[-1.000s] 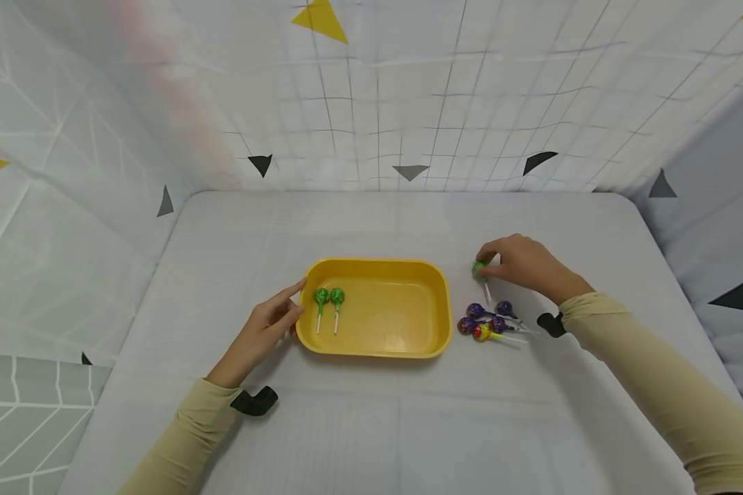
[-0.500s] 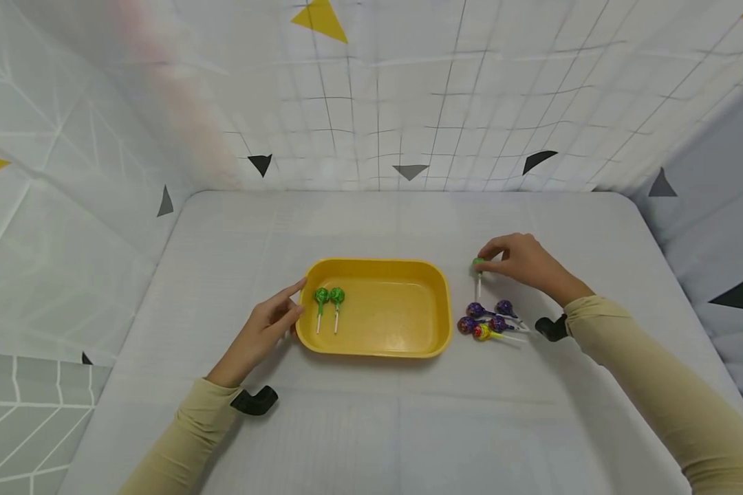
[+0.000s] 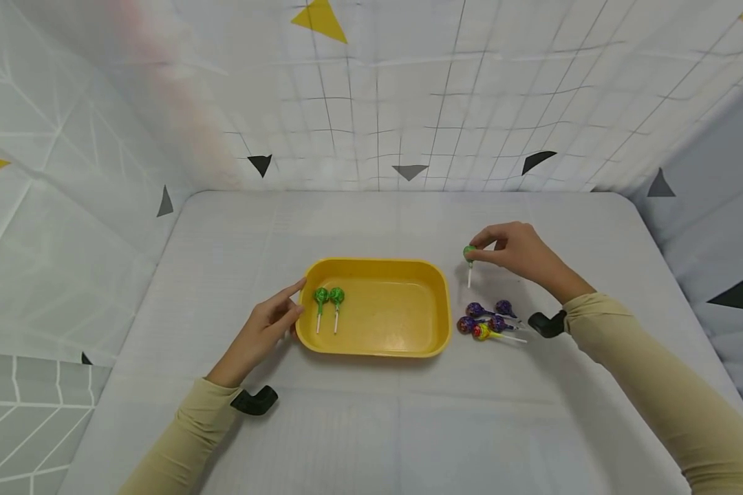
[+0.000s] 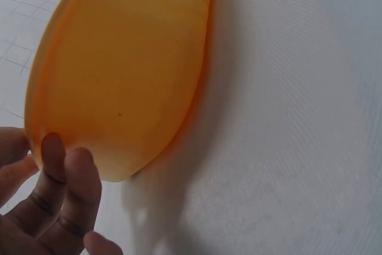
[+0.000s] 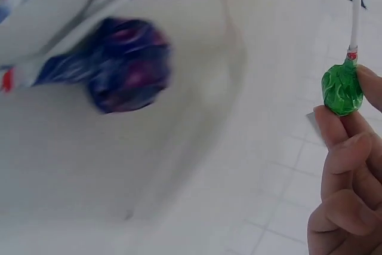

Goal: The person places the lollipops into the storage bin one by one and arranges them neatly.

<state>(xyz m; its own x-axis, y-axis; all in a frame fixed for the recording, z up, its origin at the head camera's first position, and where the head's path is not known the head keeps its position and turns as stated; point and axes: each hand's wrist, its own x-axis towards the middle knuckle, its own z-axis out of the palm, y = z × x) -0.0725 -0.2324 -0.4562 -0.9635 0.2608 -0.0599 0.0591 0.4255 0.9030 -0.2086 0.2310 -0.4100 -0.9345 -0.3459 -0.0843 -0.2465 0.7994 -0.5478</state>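
At its left end, a shallow yellow tray [image 3: 371, 347] is held by my left hand [image 3: 266, 328], thumb and index finger at the rim. In the left wrist view, other fingers [image 4: 82, 177] lie against the tray's outer wall. Two green-wrapped lollipops [image 3: 329, 295] lie side by side inside, sticks toward me. Right of the tray, my right hand [image 3: 512, 251] pinches a third green lollipop [image 5: 342, 89] by its head, raised off the table. Its white stick points down toward me in the head view.
Below my right hand, several purple-wrapped lollipops [image 3: 475, 310] and one yellow-and-red lollipop [image 3: 481, 332] lie bunched on the white-covered table [image 3: 371, 426]. A white sheet wall [image 3: 371, 103] with grid lines rises behind the table's far edge.
My right hand has lifted the green lollipop and carried it slightly away from me and left. Its stick has swung to point nearly straight toward me. My left hand and the tray stay put.
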